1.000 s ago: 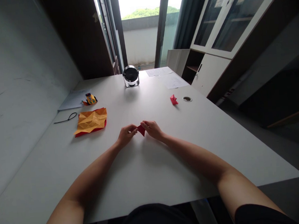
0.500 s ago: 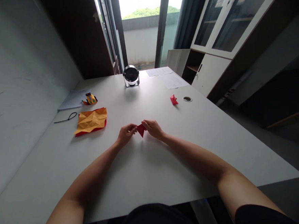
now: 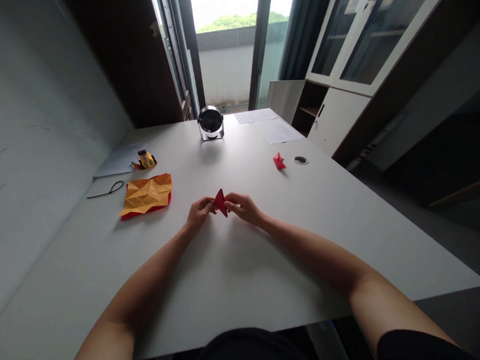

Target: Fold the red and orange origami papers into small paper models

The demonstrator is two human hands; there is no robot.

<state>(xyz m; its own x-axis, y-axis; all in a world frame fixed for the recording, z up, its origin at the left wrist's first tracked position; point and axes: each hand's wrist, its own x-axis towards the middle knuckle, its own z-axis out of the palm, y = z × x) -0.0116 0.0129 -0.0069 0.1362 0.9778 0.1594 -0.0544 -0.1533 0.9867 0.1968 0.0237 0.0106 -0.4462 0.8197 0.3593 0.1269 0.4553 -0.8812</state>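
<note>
Both my hands meet over the middle of the white table [image 3: 238, 279]. Between them stands a small folded red paper piece [image 3: 220, 201], its point up. My left hand [image 3: 199, 213] pinches its left side with curled fingers. My right hand [image 3: 243, 207] pinches its right side the same way.
A second small red folded paper [image 3: 278, 161] lies near a round cable hole [image 3: 300, 160] at the right. A creased orange-and-red sheet [image 3: 146, 195], a black cable tie [image 3: 106, 190], a small yellow toy [image 3: 145, 158] and papers [image 3: 117, 159] sit at the left. A round fan [image 3: 210, 122] stands at the far edge.
The red paper piece has been turned from lying low between my fingers to standing upright with its tip up. Both hands shifted slightly left and stayed pinched on it.
</note>
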